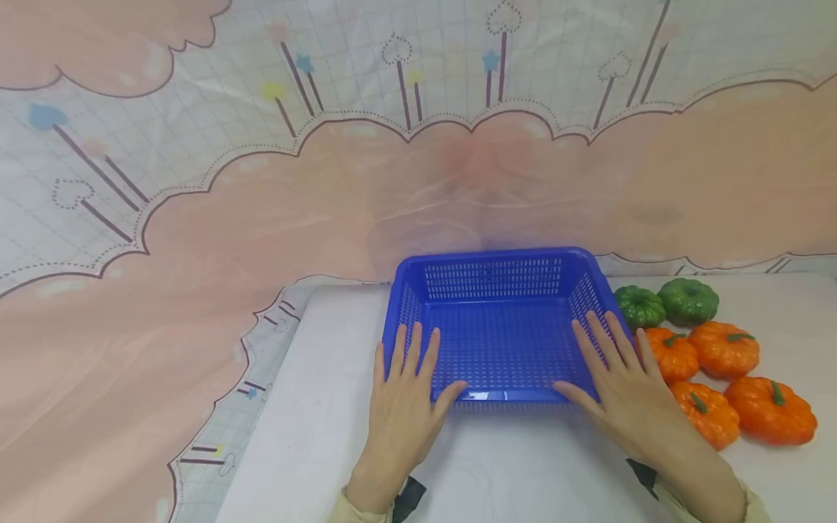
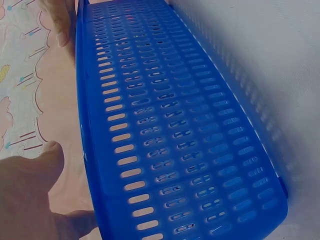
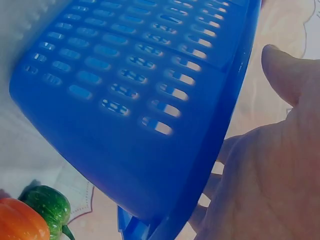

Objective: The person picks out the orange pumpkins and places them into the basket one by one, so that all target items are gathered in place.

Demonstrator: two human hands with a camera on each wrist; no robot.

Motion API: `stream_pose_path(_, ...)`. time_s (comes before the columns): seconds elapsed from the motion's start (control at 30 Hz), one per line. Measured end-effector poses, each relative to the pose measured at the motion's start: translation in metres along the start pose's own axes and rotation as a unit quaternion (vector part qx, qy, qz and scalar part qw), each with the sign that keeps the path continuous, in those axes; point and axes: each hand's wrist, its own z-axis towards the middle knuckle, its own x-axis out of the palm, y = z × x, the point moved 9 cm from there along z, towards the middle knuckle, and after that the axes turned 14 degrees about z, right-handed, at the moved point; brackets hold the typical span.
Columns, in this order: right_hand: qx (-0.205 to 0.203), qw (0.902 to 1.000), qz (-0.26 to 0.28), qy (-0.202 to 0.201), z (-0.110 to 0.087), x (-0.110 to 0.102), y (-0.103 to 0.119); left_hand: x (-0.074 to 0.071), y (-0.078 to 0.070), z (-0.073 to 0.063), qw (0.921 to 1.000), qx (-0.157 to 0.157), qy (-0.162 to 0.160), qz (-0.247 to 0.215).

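A blue plastic basket (image 1: 500, 396) with slotted walls sits on the white table, and its inside holds nothing. Over its near left corner lies my left hand (image 1: 402, 407), fingers straight and spread, thumb pointing in along the front rim. My right hand (image 1: 624, 396) is spread in the same way over the near right corner, its fingers reaching along the right side. In the left wrist view the slotted front wall (image 2: 170, 120) fills the middle, with the left thumb beside the rim. The right wrist view shows the right hand (image 3: 270, 165) close by the basket's rim.
Right of the basket sit several orange pumpkins (image 1: 771, 410) and two green ones, one dark green pumpkin (image 1: 639, 307) close to the basket's side and another green pumpkin (image 1: 689, 301) beside it. A patterned pink and white cloth (image 1: 261, 211) hangs behind the table.
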Motion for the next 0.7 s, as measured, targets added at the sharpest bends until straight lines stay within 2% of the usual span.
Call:
stream_pose_path(0.27, -0.006, 0.9999, -0.002, -0.011, -0.002, -0.001, -0.001, -0.001, 0.001, -0.001, 0.9999, -0.001, -0.012, -0.011)
stream_pose_path(0.43, -0.009, 0.9997, -0.009, -0.019, -0.006, -0.005, -0.005, 0.000, 0.003, -0.001, 0.9999, -0.005, -0.007, -0.013)
stream_pose_path(0.7, -0.008, 0.9997, -0.015, -0.017, -0.010, -0.006, -0.010, 0.000, 0.013, -0.003, 0.9993, -0.022, -0.007, -0.031)
